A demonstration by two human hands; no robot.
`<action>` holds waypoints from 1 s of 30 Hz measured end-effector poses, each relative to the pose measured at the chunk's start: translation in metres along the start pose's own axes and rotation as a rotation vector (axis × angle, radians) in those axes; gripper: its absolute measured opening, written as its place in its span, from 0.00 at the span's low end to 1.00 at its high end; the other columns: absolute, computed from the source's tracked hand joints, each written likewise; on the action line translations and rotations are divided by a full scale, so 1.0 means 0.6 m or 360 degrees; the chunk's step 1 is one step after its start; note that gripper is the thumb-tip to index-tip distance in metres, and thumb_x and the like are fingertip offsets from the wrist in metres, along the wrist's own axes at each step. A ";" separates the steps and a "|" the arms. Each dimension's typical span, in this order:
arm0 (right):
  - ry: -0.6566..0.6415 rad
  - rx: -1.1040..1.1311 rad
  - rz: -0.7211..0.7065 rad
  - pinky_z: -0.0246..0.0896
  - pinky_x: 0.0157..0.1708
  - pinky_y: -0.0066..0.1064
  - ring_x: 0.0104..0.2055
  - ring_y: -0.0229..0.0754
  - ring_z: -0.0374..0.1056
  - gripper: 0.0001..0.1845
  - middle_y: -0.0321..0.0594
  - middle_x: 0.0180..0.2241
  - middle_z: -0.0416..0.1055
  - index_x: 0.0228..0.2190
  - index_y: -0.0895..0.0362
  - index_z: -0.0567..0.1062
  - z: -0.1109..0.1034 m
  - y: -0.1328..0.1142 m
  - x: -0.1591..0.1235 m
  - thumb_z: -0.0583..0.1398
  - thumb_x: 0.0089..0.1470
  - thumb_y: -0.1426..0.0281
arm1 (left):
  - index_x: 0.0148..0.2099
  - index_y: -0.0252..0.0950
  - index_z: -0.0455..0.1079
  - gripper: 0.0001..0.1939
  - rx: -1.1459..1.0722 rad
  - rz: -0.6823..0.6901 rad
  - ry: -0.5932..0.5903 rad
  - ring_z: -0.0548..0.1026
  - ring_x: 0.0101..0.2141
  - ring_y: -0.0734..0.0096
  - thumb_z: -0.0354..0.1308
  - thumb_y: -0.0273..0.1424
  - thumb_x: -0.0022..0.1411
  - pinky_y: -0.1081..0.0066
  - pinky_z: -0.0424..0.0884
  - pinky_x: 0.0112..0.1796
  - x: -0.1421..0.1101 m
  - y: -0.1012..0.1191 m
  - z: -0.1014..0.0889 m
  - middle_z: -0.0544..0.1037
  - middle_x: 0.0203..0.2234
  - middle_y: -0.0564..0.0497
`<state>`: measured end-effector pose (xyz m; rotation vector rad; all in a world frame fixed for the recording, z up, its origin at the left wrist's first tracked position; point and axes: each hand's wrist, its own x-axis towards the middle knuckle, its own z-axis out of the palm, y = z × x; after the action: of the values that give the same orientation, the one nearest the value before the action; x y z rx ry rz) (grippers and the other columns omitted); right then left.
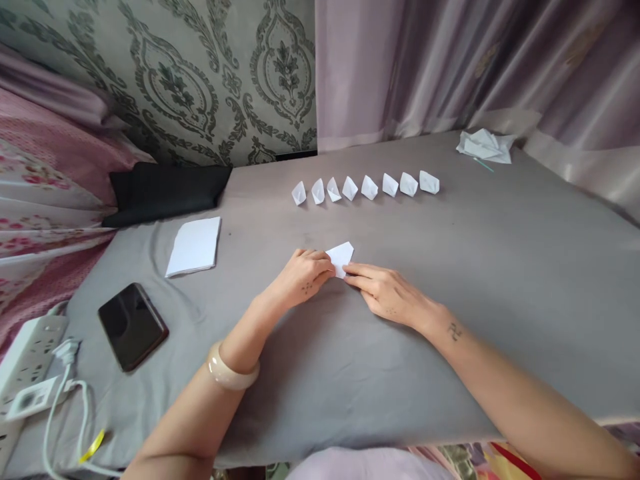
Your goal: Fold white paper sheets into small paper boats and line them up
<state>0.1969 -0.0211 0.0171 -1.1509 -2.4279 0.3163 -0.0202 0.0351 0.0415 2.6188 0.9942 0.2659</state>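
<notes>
Folded white paper [343, 255] at centre, the left hand [306, 272] curled on its left side, the right hand [387, 290] touching its right side with extended fingers, whether pinching cannot be told; the near edge runs at 6 o'clock, grey cloth [500, 267] spreading wide toward 3; folded paper pieces [369, 187] line 11 to 2, phone [133, 327] at 8, patterned wall [225, 73] at 11; the paper appears small and angular.

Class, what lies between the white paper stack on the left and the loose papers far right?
A row of eight small folded paper shapes; the head view shows them on the grey cloth.
</notes>
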 end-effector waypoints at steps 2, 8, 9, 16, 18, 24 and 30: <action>0.0002 0.0017 -0.0008 0.66 0.52 0.38 0.54 0.44 0.67 0.23 0.40 0.54 0.68 0.46 0.54 0.75 0.000 0.002 0.000 0.50 0.55 0.83 | 0.38 0.37 0.73 0.11 -0.0088 -0.0054 -0.0016 0.72 0.37 0.67 0.49 0.30 0.66 0.69 0.61 0.38 0.008 -0.004 -0.002 0.76 0.35 0.49; -0.0016 0.0032 0.0000 0.67 0.52 0.37 0.53 0.44 0.68 0.23 0.39 0.54 0.69 0.44 0.54 0.76 -0.006 0.002 0.000 0.50 0.55 0.83 | 0.37 0.36 0.74 0.10 -0.0233 -0.0209 -0.0016 0.71 0.32 0.69 0.51 0.30 0.64 0.72 0.63 0.33 0.022 -0.005 -0.003 0.75 0.31 0.49; -0.0016 0.0036 0.0000 0.67 0.52 0.37 0.53 0.44 0.68 0.23 0.39 0.54 0.69 0.44 0.55 0.76 -0.006 0.002 0.000 0.50 0.54 0.83 | 0.37 0.36 0.74 0.10 -0.0237 -0.0217 -0.0021 0.71 0.32 0.69 0.51 0.30 0.64 0.72 0.63 0.33 0.023 -0.006 -0.002 0.75 0.30 0.49; -0.0057 0.0084 0.0029 0.67 0.52 0.38 0.52 0.44 0.68 0.24 0.39 0.54 0.68 0.43 0.55 0.76 -0.009 0.003 0.001 0.50 0.52 0.85 | 0.35 0.37 0.74 0.10 -0.0321 -0.0283 0.0008 0.71 0.32 0.70 0.52 0.32 0.64 0.72 0.63 0.34 0.023 -0.012 0.003 0.74 0.30 0.51; -0.0080 0.0100 0.0041 0.66 0.52 0.37 0.53 0.44 0.68 0.24 0.38 0.54 0.68 0.42 0.55 0.75 -0.013 0.003 0.001 0.49 0.52 0.86 | 0.35 0.37 0.74 0.10 -0.0361 -0.0299 0.0003 0.71 0.32 0.70 0.53 0.32 0.63 0.72 0.63 0.34 0.024 -0.012 0.003 0.75 0.30 0.51; -0.0099 0.0052 -0.0034 0.68 0.49 0.35 0.54 0.42 0.66 0.28 0.40 0.54 0.68 0.51 0.53 0.71 -0.017 0.004 0.001 0.47 0.55 0.85 | 0.34 0.36 0.74 0.09 -0.0455 -0.0317 -0.0016 0.71 0.32 0.70 0.53 0.32 0.62 0.72 0.63 0.33 0.028 -0.015 0.001 0.75 0.30 0.51; -0.0194 -0.0035 -0.0037 0.69 0.47 0.39 0.54 0.45 0.64 0.28 0.42 0.55 0.66 0.53 0.53 0.69 -0.014 0.003 -0.001 0.48 0.55 0.84 | 0.32 0.36 0.72 0.09 -0.0431 -0.0361 0.0010 0.70 0.28 0.72 0.55 0.34 0.62 0.72 0.62 0.30 0.029 -0.021 0.007 0.74 0.28 0.52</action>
<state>0.2022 -0.0204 0.0237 -1.1428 -2.5543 0.3637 -0.0135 0.0547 0.0340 2.2427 1.1574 0.3277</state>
